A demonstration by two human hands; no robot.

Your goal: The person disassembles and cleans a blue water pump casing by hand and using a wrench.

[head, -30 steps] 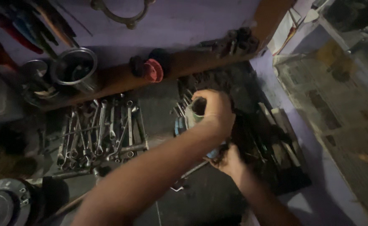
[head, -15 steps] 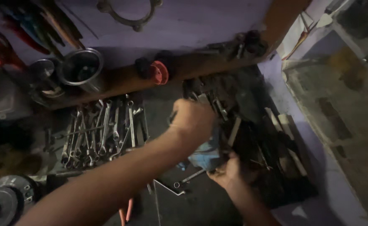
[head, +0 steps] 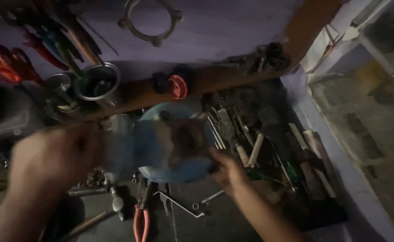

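Head view: both hands, left hand (head: 55,157) and right hand (head: 228,172), grip a blurred blue disc (head: 174,141) (edges crowded by tools (head: 250,143))

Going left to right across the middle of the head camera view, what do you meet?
Left hand → blurred blue round object → right hand → pile of loose tools → pale wall ledge.

Both hands in view, raised toward mid-frame. Left hand (head: 55,154) at centre left, strongly motion-blurred, back of the hand facing the camera, fingers curled; finger detail cannot be resolved. Left forearm runs down to the lower left corner. Right hand (head: 226,172) just right of centre, lower, fingers curled in a grip, forearm slanting to the lower right edge.
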